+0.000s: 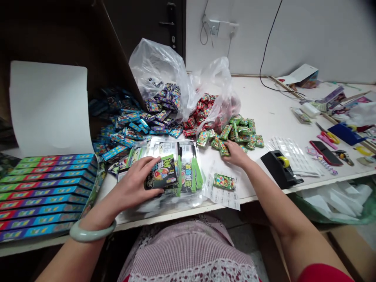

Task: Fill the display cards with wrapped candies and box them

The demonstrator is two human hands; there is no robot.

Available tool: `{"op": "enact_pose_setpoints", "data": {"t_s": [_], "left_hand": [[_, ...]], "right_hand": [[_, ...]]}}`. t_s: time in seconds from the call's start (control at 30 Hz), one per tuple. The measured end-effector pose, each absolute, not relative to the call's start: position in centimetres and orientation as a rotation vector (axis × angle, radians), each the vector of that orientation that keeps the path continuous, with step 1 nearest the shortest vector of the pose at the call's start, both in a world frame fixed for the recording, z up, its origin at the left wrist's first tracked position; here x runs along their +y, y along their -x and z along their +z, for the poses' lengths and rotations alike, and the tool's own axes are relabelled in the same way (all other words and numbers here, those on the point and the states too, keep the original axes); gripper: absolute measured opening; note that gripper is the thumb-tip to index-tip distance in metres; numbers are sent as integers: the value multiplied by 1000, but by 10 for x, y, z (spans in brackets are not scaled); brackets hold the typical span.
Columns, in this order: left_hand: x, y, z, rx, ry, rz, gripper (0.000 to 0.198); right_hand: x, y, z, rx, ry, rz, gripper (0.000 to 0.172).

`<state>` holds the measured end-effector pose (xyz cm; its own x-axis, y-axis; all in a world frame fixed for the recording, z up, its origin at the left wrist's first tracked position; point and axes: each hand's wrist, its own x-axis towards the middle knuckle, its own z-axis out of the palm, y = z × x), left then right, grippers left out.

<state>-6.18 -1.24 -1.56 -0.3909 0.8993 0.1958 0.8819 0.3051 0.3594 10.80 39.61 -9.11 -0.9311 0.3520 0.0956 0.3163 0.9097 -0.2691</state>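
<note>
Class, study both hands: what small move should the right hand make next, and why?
Likely, the right hand should pinch one green packet at the near edge of the green pile and bring it toward the printed sleeves under the left hand. It touches that packet, and the left hand lies flat on the sleeves.

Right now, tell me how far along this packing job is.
Done, apparently: colourful boxes stacked at left. In hand: left hand holds a green pouch, right hand picks from the green packets. Left: loose blue packets, purple packets and red packets.
</note>
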Motion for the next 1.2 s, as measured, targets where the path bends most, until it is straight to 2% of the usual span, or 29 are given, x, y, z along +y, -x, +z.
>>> {"op": "enact_pose_setpoints", "data": {"t_s": [0.17, 0.47, 0.57, 0.67, 0.87, 1.2], "left_hand": [[-18, 61, -18, 2533, -1696, 654, 83], [-10, 55, -16, 2539, -1658, 714, 87], [-7, 51, -12, 2516, -1682, 766, 91], [-3, 48, -9, 2459, -1757, 828, 93], [-3, 43, -6, 2429, -1842, 825, 96], [-12, 45, -10, 2274, -1747, 935, 89]], "right_hand": [[397, -106, -84, -2975, 487, 376, 70], [371, -108, -55, -2865, 496, 427, 55], [335, -113, -19, -2751, 198, 684, 53], [295, -114, 22, -2785, -285, 798, 62], [260, -92, 48, -2887, -588, 658, 68], [250, -69, 49, -2984, -639, 486, 62]]}}
